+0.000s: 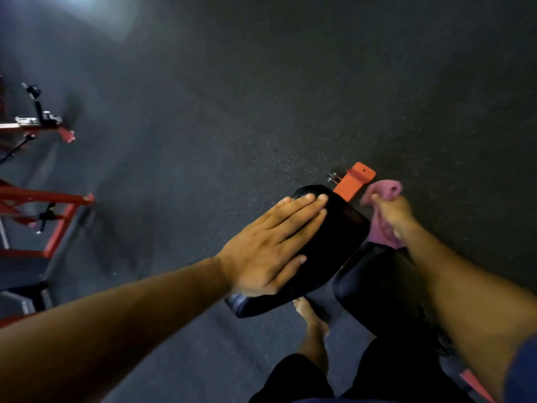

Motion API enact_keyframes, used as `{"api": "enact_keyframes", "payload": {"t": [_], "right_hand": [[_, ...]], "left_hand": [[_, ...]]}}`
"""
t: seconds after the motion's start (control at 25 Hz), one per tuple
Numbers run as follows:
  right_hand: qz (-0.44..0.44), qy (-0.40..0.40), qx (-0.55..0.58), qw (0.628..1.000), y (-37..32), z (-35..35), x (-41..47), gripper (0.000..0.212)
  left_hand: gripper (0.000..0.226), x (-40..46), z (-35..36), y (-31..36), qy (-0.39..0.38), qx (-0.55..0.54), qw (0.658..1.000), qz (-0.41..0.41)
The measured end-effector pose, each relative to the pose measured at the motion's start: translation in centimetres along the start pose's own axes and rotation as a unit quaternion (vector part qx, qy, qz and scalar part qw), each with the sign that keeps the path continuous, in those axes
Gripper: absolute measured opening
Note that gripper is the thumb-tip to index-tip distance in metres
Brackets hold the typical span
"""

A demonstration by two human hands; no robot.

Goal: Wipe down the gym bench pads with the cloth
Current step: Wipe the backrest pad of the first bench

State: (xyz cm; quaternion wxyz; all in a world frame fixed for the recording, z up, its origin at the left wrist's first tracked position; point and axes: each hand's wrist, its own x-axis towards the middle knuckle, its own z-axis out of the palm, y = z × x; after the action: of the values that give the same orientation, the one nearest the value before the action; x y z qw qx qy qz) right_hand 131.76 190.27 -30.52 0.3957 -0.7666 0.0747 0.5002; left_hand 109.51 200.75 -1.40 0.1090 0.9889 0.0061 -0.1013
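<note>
A black bench pad [334, 251] sits low in the middle of the view, tilted, with an orange-red frame end [353, 181] sticking out beyond it. My left hand [273, 245] lies flat on the pad's top with straight fingers reaching its far edge. My right hand [392, 213] is just right of the pad and grips a bunched pink cloth [383, 193], which hangs off the pad's right side. A second black pad [374, 289] shows below the right hand.
Dark speckled rubber floor [261, 97] surrounds the bench. Red metal gym frames [43, 199] with clamps stand at the left edge. My bare foot [313, 330] and dark shorts are below the pad. Another red frame piece [476, 385] shows at the bottom right.
</note>
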Motion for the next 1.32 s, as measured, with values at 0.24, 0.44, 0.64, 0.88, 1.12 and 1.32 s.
{"api": "enact_keyframes", "payload": {"t": [0.24,0.44,0.64,0.88,1.12,1.32], "right_hand": [[0.031,-0.024,0.037,0.999,4.2,2.8,1.5,0.033],[0.083,-0.056,-0.025,0.995,3.2,4.5,5.9,0.042],[-0.014,0.019,0.021,1.0,6.2,4.2,2.3,0.045],[0.063,0.038,0.022,0.997,4.7,5.1,4.5,0.04],[0.082,0.034,0.01,0.996,9.7,4.6,5.3,0.036],[0.018,0.115,0.104,0.988,6.4,4.3,-1.0,0.028]], "left_hand": [[0.065,-0.4,0.4,-0.4,0.012,-0.025,1.0,0.001],[0.064,-0.2,0.5,-0.6,0.013,-0.018,1.0,-0.003],[0.064,-0.4,0.5,-0.7,0.014,-0.031,0.999,0.0],[0.061,-0.4,0.7,-0.7,0.019,-0.046,0.999,-0.001],[0.061,-0.3,1.0,-0.8,0.02,-0.061,0.998,0.013],[0.058,-0.3,0.8,-0.7,0.048,-0.076,0.996,0.017]]}}
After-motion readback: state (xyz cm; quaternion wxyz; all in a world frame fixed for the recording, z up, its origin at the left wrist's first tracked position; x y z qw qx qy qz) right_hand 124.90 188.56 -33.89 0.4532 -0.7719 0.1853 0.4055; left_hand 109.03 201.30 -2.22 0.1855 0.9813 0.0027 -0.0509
